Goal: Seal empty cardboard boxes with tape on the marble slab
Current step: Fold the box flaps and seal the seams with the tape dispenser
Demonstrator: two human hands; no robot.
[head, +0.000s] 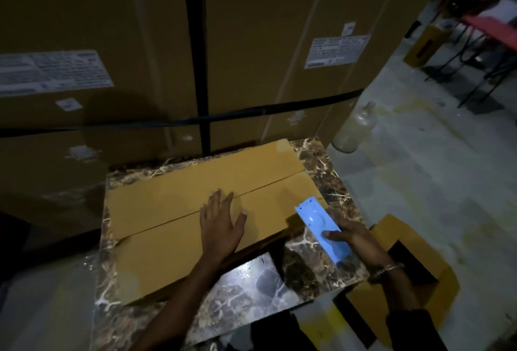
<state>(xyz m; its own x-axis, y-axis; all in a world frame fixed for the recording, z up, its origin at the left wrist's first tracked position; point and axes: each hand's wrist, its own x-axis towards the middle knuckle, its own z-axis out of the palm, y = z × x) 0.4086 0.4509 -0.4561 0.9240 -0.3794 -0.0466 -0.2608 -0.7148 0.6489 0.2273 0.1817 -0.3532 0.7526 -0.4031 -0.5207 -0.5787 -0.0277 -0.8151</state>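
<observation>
— Where do we stand? The flat tan cardboard box [195,222] lies on the brown veined marble surface [316,171], its two top flaps closed and meeting along a bare centre seam [268,185]. Our left hand [221,224] presses flat across that seam, fingers [221,197] straight and spread, clasping nothing. Our right hand [361,244] grips a light blue plastic tape dispenser [321,230], fingers curled round its handle, its front end at the box's right edge.

— So which step is this?

— We judge it the start of taping: no strip shows on the seam yet. The next move, we think, calls for setting the dispenser's front end down at the seam's right end and drawing it leftward while the left hand keeps the flaps level.

— What escapes us?

— The light is dim. The tape roll itself is not visible, nor any loose tape end. A second yellow-brown open carton [414,241] sits low at right, half hidden behind the right forearm. Labels on the tall stacked cartons [251,43] behind are unreadable.
</observation>
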